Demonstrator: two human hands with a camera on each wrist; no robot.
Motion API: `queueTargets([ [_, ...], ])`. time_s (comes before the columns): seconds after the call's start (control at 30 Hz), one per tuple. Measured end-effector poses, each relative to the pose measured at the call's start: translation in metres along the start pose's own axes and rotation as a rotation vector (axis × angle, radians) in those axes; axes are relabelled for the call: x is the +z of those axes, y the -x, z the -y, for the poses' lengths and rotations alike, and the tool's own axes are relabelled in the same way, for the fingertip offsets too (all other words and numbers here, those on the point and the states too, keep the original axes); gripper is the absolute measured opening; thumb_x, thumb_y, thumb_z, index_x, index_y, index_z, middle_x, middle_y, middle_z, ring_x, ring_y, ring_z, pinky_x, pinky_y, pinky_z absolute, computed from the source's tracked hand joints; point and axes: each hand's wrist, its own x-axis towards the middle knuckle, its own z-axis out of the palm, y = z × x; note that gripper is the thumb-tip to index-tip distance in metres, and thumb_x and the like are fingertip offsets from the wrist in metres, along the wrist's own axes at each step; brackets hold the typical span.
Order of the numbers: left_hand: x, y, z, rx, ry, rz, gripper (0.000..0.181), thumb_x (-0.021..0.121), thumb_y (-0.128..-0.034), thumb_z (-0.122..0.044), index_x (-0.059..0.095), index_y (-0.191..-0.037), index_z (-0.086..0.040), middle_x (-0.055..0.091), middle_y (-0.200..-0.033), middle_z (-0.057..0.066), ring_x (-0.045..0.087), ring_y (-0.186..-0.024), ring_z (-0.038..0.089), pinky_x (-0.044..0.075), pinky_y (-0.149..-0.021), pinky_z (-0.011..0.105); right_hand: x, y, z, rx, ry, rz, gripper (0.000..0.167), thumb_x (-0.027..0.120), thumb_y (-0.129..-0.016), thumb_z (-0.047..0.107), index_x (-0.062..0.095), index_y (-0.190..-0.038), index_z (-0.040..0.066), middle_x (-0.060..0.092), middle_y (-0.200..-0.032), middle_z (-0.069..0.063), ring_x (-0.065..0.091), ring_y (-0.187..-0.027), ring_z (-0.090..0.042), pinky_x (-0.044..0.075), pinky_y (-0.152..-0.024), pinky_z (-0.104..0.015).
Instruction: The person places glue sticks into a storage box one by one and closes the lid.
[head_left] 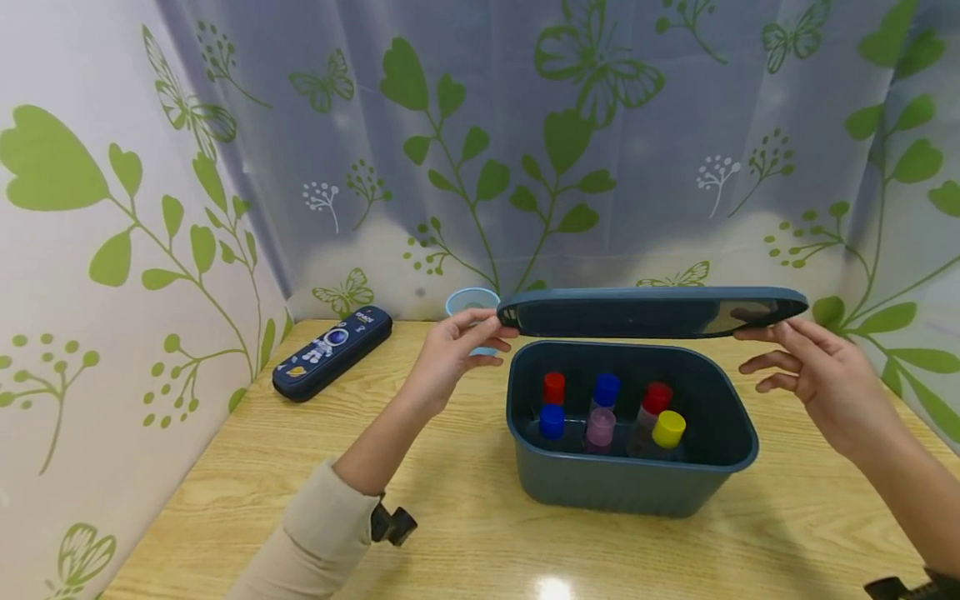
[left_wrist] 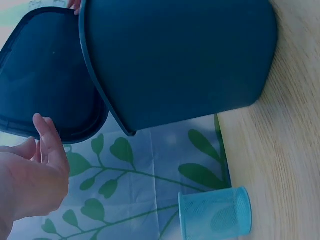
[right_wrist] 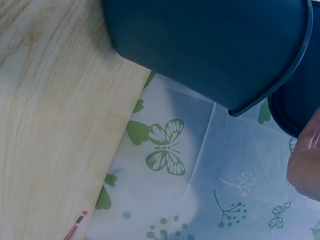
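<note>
A dark blue lid (head_left: 645,312) is held up over the back of a dark blue storage bin (head_left: 622,485), tilted so its underside shows. My left hand (head_left: 454,350) pinches the lid's left end between thumb and fingers. At the right end, my right hand (head_left: 825,371) grips the lid's edge the same way. Inside the bin stand several bottles, among them one with a yellow cap (head_left: 669,428), one with a pink cap (head_left: 601,427), and others capped in red or blue. The left wrist view shows the lid (left_wrist: 50,75) apart from the bin's rim at its near side.
A navy pencil case (head_left: 333,353) with an astronaut print lies at the back left of the wooden table (head_left: 450,525). Behind my left hand is a light blue mesh cup (left_wrist: 215,214). A thin red-tipped stick, perhaps a pen (right_wrist: 76,226), lies on the right side. Patterned curtains enclose the table.
</note>
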Motion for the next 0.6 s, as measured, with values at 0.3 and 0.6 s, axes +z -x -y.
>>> queueTargets([
  [0.3,0.007,0.002,-0.0056,-0.086,0.186,-0.037,0.021,0.047,-0.0971,-0.01,0.053,-0.113,0.002,0.059,-0.091,0.002,0.055,-0.075,0.014,0.048,-0.07,0.023,-0.0042,0.0003,-0.0042,-0.077,-0.132,0.177,0.044,0.016,-0.1,-0.003,0.048,-0.13,-0.004,0.056,-0.122,-0.013,0.062,-0.093,-0.028,0.052,-0.071,-0.033],
  [0.6,0.01,0.0023,-0.003,-0.131,0.106,-0.103,0.016,0.055,-0.0933,-0.011,0.055,-0.106,-0.002,0.058,-0.076,0.002,0.053,-0.066,0.012,0.045,-0.064,0.022,-0.0007,0.0006,-0.0036,-0.024,-0.045,0.137,0.043,0.018,-0.102,0.004,0.048,-0.132,0.0,0.065,-0.105,-0.013,0.064,-0.083,-0.022,0.053,-0.069,-0.031],
])
